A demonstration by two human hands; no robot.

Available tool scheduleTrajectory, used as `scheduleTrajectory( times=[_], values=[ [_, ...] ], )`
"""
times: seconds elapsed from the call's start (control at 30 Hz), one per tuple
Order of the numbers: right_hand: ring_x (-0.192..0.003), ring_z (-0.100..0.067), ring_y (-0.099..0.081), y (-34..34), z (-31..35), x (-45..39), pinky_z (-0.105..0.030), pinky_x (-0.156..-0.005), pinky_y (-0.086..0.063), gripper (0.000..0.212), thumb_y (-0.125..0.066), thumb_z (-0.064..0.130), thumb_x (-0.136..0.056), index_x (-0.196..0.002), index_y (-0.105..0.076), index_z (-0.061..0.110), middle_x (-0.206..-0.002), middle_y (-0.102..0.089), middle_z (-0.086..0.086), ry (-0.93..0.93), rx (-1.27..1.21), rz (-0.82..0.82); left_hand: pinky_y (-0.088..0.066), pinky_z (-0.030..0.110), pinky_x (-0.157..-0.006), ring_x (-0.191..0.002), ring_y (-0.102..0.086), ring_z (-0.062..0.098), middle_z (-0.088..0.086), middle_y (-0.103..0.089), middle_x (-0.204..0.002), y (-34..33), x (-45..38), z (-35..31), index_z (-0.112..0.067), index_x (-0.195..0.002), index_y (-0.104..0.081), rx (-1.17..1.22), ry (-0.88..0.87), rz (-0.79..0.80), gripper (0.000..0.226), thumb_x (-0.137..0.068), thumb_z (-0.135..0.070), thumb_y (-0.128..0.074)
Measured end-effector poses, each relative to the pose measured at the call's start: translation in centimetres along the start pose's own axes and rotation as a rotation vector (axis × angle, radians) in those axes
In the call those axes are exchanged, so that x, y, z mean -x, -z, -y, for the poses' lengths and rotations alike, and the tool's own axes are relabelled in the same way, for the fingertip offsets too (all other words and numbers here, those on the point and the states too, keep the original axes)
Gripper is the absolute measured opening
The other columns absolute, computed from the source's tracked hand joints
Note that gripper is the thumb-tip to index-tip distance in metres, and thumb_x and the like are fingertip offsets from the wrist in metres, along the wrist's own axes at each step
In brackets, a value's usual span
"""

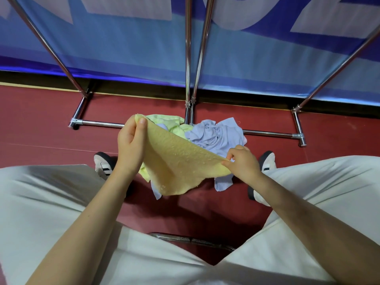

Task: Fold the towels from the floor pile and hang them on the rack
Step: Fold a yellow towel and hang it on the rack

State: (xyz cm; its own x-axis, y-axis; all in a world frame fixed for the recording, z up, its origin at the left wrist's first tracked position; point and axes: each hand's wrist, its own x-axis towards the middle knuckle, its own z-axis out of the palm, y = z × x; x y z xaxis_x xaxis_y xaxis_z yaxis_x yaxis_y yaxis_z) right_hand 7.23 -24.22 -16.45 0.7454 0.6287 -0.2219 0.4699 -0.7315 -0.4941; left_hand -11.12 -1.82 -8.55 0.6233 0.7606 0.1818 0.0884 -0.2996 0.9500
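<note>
A yellow towel [174, 161] is stretched in the air between my hands, above the floor pile. My left hand [131, 145] pinches its upper far corner, thumb on top. My right hand [242, 161] pinches the near right corner. Below lies the pile: a light green towel [168, 121] and a crumpled lavender towel [218, 136] on the red floor. The chrome rack [188, 58] rises just behind the pile, its poles slanting up out of view.
The rack's base bars [267, 133] run along the floor left and right of the pile. A blue banner [123, 48] hangs behind. My knees in white trousers [51, 202] and my shoes [103, 161] flank the pile. A metal seat edge [191, 240] shows between my legs.
</note>
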Motion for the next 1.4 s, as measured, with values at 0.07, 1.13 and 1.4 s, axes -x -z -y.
scheduleTrajectory(
  times=[0.07, 1.13, 1.4],
  values=[
    [-0.09, -0.01, -0.041, 0.3, -0.1, -0.2, -0.028, -0.073, -0.032, 0.018, -0.069, 0.025, -0.082, -0.074, -0.054, 0.018, -0.089, -0.049, 0.005, -0.034, 0.01, 0.013, -0.035, 0.028, -0.069, -0.076, -0.042, 0.014, 0.02, -0.045, -0.077, -0.2, -0.1, 0.1, 0.004, -0.08, -0.048, 0.005, 0.02, -0.011, 0.037, -0.101, -0.026, -0.039],
    [-0.07, -0.014, -0.046, 5.5, 2.2, -1.9, -0.03, -0.067, -0.038, 0.028, -0.066, 0.022, -0.087, -0.079, -0.054, -0.002, -0.073, -0.051, -0.004, -0.167, -0.993, -0.398, -0.026, 0.034, -0.064, -0.066, -0.029, 0.013, -0.002, -0.03, -0.07, -2.1, -2.8, 3.4, -0.02, -0.069, -0.035, 0.054, 0.677, -0.22, 0.033, -0.098, -0.036, -0.035],
    [-0.074, -0.014, -0.057, 4.9, 1.4, -1.5, -0.032, -0.07, -0.045, 0.012, -0.064, 0.025, -0.087, -0.08, -0.063, 0.016, -0.078, -0.062, -0.001, -0.311, -0.997, -0.404, -0.039, 0.029, -0.071, -0.078, -0.048, 0.01, -0.005, -0.052, -0.083, -2.3, -2.6, 3.4, -0.023, -0.079, -0.056, 0.17, 0.722, -0.183, 0.034, -0.096, -0.05, -0.044]
  ],
)
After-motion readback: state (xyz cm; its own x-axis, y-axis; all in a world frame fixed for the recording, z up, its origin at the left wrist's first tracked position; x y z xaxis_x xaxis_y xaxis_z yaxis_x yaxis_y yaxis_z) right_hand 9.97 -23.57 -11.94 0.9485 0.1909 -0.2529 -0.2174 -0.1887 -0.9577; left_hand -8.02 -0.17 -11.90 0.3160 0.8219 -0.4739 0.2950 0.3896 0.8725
